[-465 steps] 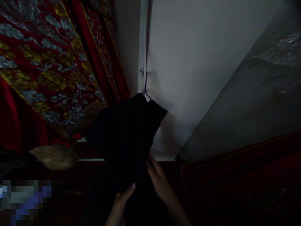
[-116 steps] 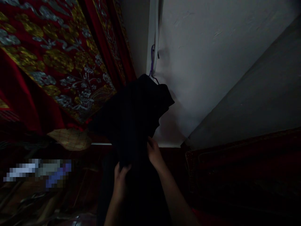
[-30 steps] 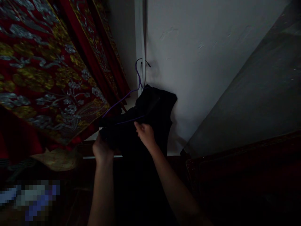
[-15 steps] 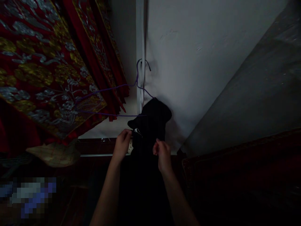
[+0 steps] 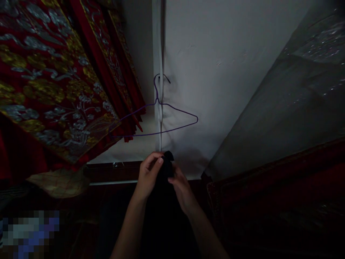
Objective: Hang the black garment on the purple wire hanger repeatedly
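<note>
Your left hand (image 5: 151,174) has thumb and fingers clamped on the dark cloth (image 5: 165,169), which sits just below the purple wire hanger (image 5: 161,133) and apart from it. Your right hand (image 5: 182,185) curls against the cloth's right side, also below the hanger — can't tell whether those fingertips pinch it. The cloth's top is bunched; lower down it merges into the dark, ends not traceable.

Step in hand looks like gathering the cloth. Hold the left pinch firm, match it with the right, and find edges by feel — light is poor. Work well under the hanger so nothing snags.

Left of the hanger, partly behind it: red embroidered cloth (image 5: 61,86), whose raised motifs could catch. Behind the hanger: pale wall (image 5: 205,72).
</note>
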`<state>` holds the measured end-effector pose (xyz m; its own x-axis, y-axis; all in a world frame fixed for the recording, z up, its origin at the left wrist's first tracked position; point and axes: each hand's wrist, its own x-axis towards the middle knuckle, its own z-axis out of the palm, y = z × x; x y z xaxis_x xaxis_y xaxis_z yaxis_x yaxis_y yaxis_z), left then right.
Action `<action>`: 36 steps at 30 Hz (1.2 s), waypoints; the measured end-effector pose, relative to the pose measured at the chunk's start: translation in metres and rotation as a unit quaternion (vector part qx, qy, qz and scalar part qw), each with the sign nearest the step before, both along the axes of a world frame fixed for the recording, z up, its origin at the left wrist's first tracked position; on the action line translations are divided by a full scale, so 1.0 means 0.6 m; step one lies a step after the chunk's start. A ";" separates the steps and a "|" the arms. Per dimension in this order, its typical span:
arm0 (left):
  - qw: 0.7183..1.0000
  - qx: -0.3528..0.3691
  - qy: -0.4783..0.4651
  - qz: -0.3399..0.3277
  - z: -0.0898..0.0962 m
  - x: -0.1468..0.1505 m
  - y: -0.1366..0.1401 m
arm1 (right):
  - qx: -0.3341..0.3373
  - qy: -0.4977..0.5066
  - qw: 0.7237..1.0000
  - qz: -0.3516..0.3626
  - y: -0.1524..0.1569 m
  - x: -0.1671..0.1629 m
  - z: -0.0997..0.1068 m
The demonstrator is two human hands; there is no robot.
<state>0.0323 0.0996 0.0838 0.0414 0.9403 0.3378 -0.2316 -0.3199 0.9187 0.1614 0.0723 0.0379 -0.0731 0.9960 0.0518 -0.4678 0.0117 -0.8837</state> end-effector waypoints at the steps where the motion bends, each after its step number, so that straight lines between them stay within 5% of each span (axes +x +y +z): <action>1: 0.999 0.019 0.022 0.018 0.007 -0.004 -0.003 | 0.014 -0.017 0.999 0.028 -0.001 -0.006 0.008; 7: 0.979 0.100 0.103 0.148 0.022 -0.054 0.008 | 0.081 -0.205 0.963 0.156 0.016 -0.013 0.069; 10: 0.980 0.076 0.094 0.159 0.015 -0.076 0.014 | -0.034 -0.162 0.947 0.275 0.027 -0.009 0.104; 13: 0.994 -0.028 0.078 0.072 0.000 -0.092 0.007 | -0.115 -0.152 0.933 0.306 0.042 0.000 0.135; 18: 0.970 -0.140 0.173 -0.094 -0.039 -0.114 -0.008 | -0.025 -0.250 0.947 0.202 0.096 0.028 0.190; 23: 0.944 -0.165 0.270 -0.095 -0.064 -0.141 0.011 | 0.226 -0.338 0.913 0.023 0.168 0.063 0.230; 26: 0.944 -0.143 0.287 -0.077 -0.070 -0.163 0.024 | 0.292 -0.308 0.902 -0.078 0.215 0.071 0.218; 31: 0.912 -0.120 0.388 -0.060 -0.092 -0.193 0.028 | 0.161 -0.214 0.960 -0.078 0.270 0.052 0.164; 36: 0.868 -0.088 0.488 -0.020 -0.115 -0.216 0.035 | 0.010 -0.158 0.986 0.057 0.266 0.035 0.148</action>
